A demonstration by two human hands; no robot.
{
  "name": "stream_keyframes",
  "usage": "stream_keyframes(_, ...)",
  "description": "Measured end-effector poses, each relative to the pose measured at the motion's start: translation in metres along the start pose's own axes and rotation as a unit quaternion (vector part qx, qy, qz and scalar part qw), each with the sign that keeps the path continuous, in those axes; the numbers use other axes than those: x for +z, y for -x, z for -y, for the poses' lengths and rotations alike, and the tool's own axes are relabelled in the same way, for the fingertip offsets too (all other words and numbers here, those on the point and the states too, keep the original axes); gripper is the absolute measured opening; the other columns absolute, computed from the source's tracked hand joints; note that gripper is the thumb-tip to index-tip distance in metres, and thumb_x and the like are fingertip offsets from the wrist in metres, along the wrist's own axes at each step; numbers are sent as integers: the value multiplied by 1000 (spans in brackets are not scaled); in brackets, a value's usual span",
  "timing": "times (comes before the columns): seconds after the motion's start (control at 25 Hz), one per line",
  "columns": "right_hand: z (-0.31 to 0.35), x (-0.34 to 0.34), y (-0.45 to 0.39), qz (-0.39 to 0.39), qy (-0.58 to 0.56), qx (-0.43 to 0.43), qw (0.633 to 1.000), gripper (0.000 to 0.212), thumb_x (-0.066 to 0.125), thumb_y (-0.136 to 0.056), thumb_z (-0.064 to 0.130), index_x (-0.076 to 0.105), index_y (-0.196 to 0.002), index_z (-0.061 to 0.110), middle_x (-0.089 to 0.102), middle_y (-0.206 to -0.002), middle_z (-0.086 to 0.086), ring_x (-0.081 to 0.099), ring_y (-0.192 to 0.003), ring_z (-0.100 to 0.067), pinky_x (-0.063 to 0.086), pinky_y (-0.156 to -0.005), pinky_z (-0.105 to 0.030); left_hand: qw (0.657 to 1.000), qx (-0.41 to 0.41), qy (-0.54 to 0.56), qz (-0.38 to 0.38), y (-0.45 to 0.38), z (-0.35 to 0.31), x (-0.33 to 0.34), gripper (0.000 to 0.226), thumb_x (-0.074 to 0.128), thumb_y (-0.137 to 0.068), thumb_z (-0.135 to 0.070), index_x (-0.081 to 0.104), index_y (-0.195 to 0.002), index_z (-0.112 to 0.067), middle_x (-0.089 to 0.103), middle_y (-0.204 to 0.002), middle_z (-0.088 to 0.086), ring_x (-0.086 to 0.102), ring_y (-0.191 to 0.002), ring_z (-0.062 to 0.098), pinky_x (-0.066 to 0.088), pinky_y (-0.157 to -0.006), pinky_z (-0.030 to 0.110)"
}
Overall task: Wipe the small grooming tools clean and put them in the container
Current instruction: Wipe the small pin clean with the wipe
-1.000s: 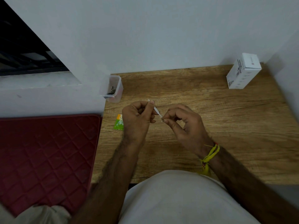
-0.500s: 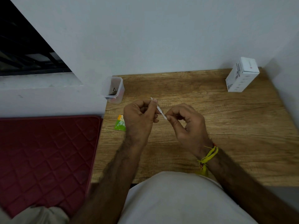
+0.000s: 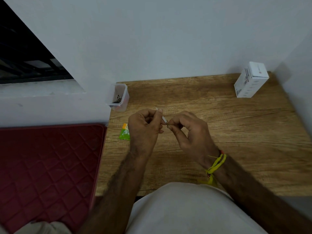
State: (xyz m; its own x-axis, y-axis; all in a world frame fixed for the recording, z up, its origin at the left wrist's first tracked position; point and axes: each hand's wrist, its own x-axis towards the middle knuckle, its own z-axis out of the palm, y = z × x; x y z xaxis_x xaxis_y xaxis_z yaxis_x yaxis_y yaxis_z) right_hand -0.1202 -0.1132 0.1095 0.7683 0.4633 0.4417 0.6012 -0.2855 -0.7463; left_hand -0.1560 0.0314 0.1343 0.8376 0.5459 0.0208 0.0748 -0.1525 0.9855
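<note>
While you sat at the wooden counter (image 3: 236, 132), both your hands met over its middle on one thin pale tool (image 3: 163, 119).

From the head view, your left hand (image 3: 143, 130) had its fingers curled round the tool's upper end, the tip poking out above the thumb, while your right hand (image 3: 190, 132) pinched the lower end between thumb and forefinger. The clear container (image 3: 118, 97) stood at the counter's far left corner against the wall, dark small items inside. A green packet (image 3: 124, 132) lay just beside your left hand, and a white box (image 3: 249, 80) sat in the far right corner.
</note>
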Motion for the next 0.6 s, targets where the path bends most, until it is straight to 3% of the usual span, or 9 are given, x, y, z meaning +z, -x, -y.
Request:
stream_keyframes(0.32, 4, -2, 2, 2, -37, 20, 999, 10, 70, -90, -4, 70, -91, 6, 64, -94, 0, 60, -91, -10, 48, -78, -17, 1000, -10, -1, -5, 2, -1, 0, 21, 67, -95, -12, 73, -76, -7, 70, -62, 1, 62, -51, 10, 49, -47, 22)
stream_keyframes(0.44, 7, -15, -2, -21, -146, 114, 983, 9, 70, -93, 3, 71, -94, 12, 71, -90, 3, 67, -88, -17, 56, -78, -29, 1000, -11, -4, -5, 2, -4, 1, 20, 67, -95, -12, 74, -77, -7, 71, -64, 1, 63, -52, 8, 49, -47, 22)
stream_keyframes(0.52, 8, -19, -7, -14, -207, 181, 961, 11, 71, -92, 5, 72, -95, 15, 74, -84, 3, 71, -81, -14, 56, -73, -25, 1000, -17, -2, -1, 4, -3, 4, 19, 67, -95, -12, 74, -78, -7, 72, -65, 4, 63, -51, 8, 50, -47, 22)
stream_keyframes(0.6, 8, -18, -6, 5, -184, 194, 964, 13, 74, -90, 7, 73, -98, 18, 75, -84, 5, 72, -81, -10, 55, -72, -20, 1000, -18, -6, -1, 5, -2, 5, 18, 67, -95, -12, 74, -79, -7, 72, -64, 4, 63, -50, 7, 50, -46, 23)
